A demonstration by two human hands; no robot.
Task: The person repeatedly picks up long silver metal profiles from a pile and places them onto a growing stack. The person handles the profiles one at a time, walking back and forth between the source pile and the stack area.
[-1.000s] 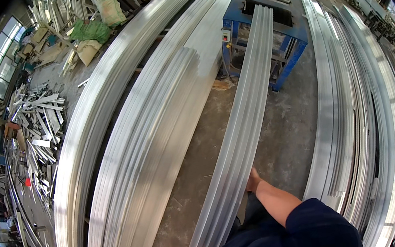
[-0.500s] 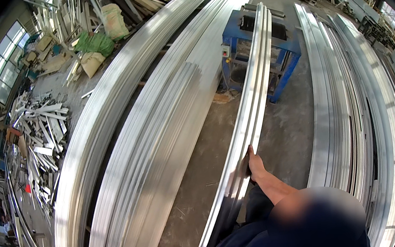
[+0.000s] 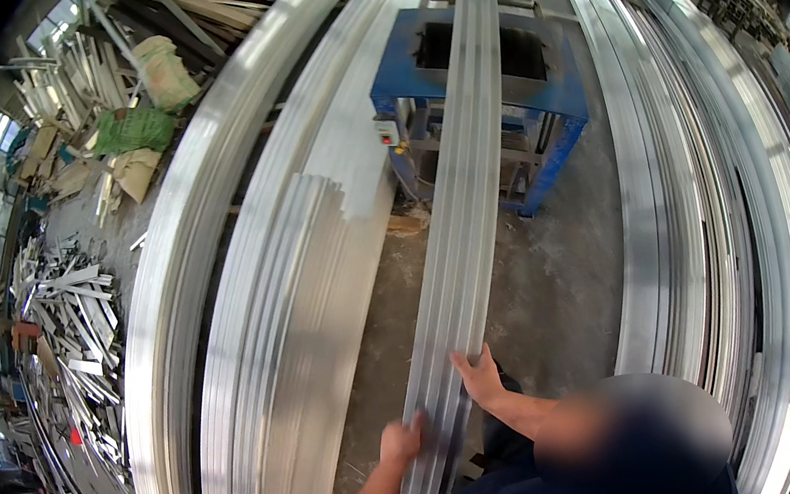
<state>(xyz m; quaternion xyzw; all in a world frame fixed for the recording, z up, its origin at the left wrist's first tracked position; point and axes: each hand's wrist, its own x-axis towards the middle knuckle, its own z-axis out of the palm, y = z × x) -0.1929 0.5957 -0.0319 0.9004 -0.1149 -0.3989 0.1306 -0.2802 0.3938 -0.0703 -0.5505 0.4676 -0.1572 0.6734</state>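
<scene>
A long, ribbed silver metal profile [image 3: 454, 229] runs from beside my body to a blue machine stand [image 3: 393, 86], its far part lying across the dark openings in the stand's top. My left hand [image 3: 402, 440] is closed on the profile's left edge, the fingertips hidden by the metal. Slightly farther forward, my right hand [image 3: 477, 375] grips the right edge, thumb on the upper face and some fingers out of sight below. Whether the ribs belong to one piece or several side by side, I cannot tell.
On the left lie two long stacks of metal profiles [image 3: 211, 162], [image 3: 320, 288]. More long profiles [image 3: 641, 162] line the right side. A heap of metal offcuts [image 3: 71, 313] and a green sack [image 3: 134, 130] are at the far left. Concrete floor [image 3: 546, 276] shows beside the stand.
The profile has turned from edge-on to show its broad ribbed face. My left hand has moved forward along it; my right hand has come nearer and left. The view has shifted.
</scene>
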